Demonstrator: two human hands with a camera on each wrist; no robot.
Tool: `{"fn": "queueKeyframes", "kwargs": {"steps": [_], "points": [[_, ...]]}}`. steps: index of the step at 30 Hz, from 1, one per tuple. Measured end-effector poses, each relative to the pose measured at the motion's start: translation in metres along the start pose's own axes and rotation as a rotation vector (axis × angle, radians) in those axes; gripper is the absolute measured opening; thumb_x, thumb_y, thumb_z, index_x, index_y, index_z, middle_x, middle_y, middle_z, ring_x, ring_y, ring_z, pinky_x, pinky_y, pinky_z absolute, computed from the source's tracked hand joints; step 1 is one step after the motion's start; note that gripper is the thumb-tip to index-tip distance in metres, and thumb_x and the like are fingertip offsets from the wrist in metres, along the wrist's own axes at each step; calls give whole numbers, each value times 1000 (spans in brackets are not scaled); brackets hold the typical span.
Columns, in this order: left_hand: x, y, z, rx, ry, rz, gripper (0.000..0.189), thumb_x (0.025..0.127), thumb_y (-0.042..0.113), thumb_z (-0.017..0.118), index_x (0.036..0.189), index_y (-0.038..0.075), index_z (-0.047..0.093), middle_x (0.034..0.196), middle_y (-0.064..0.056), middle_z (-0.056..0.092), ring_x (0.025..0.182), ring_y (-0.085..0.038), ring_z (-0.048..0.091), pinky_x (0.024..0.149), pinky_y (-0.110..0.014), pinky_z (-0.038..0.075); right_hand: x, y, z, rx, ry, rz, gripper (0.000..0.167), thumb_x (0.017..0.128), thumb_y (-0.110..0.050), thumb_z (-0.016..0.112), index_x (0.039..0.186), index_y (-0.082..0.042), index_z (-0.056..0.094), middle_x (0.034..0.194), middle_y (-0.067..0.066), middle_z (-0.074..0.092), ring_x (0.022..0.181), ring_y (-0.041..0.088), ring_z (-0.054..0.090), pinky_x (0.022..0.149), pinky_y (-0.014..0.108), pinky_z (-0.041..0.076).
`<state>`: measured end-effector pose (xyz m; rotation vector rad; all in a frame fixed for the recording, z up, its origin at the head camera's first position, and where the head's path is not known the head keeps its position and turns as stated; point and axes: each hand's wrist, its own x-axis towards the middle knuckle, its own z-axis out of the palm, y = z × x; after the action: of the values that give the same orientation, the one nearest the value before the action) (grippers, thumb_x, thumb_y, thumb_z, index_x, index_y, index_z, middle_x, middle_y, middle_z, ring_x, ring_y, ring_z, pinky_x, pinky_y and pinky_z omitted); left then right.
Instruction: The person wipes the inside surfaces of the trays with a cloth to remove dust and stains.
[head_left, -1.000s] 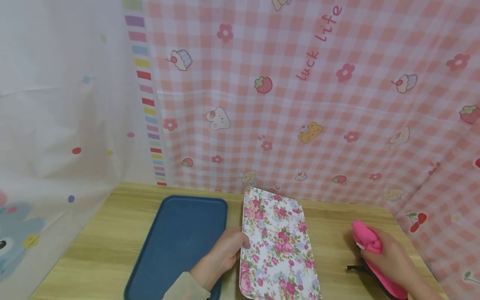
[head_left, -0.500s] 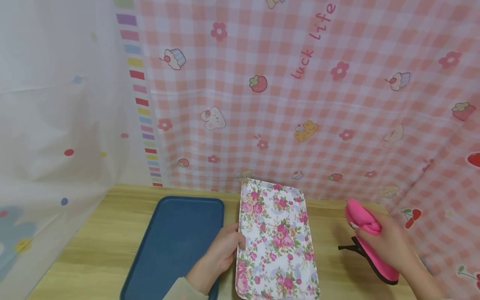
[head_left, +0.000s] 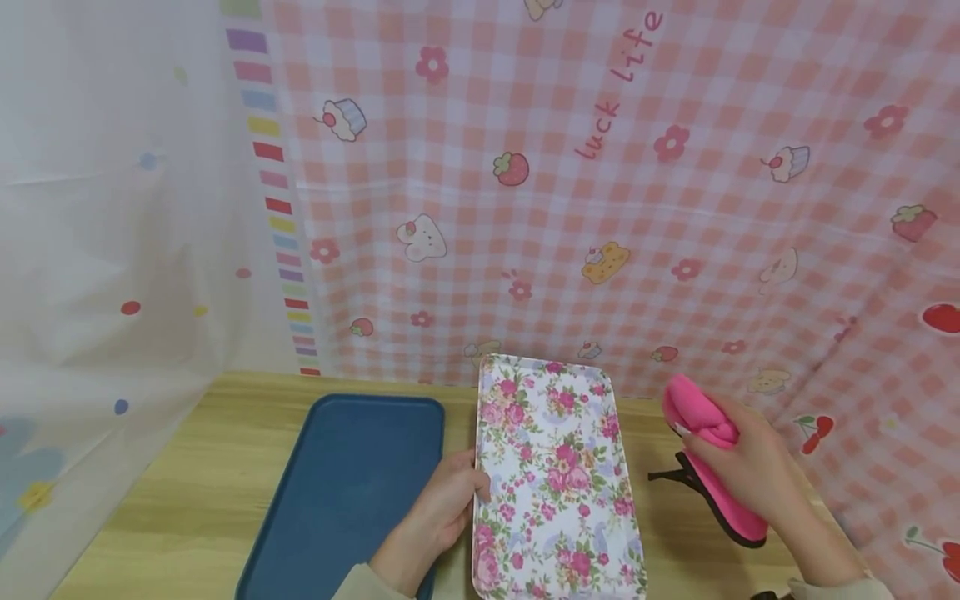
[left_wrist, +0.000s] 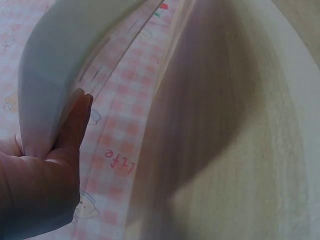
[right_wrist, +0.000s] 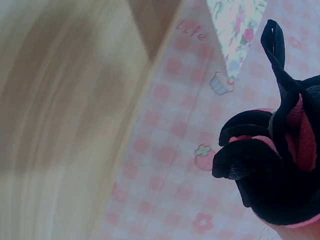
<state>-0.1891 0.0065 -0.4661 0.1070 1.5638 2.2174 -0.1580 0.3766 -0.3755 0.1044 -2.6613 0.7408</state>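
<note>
My left hand [head_left: 450,496] grips the left edge of a white serving tray printed with pink roses [head_left: 562,517], thumb on its face. The tray is raised and tilted over the table; in the left wrist view its curved rim [left_wrist: 55,75] sits between thumb and fingers. My right hand [head_left: 757,475] holds a folded bright pink cloth item [head_left: 693,408] with black edging and a thin black loop sticking out to the left. Its black folds [right_wrist: 255,170] show in the right wrist view; its exact kind is unclear. The item is to the right of the tray, apart from it.
A dark blue tray [head_left: 360,467] lies flat on the wooden table [head_left: 180,475], left of the floral one. A pink checked curtain [head_left: 465,208] hangs behind the table and along its right side. A white curtain [head_left: 112,208] hangs on the left.
My right hand has lifted the pink item and brought it leftward, closer to the floral tray. The floral tray's far end has risen a little. The blue tray has stayed in place.
</note>
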Motion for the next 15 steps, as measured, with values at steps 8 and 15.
{"fn": "queueKeyframes", "kwargs": {"steps": [8, 15], "points": [[-3, -1, -1, -9, -3, 21, 82, 64, -12, 48, 147, -15, 45, 130, -16, 67, 111, -22, 65, 85, -28, 53, 10, -20, 11, 56, 47, -95, 58, 85, -8, 81, 139, 2, 62, 110, 22, 69, 80, 25, 61, 59, 29, 53], [-2, 1, 0, 0, 0, 37, 85, 62, -11, 48, 147, -14, 46, 131, -16, 67, 110, -21, 63, 84, -26, 51, 18, -36, 23, 39, 50, -127, 60, 83, -7, 83, 139, 0, 62, 110, 22, 70, 81, 25, 62, 62, 31, 53]]}}
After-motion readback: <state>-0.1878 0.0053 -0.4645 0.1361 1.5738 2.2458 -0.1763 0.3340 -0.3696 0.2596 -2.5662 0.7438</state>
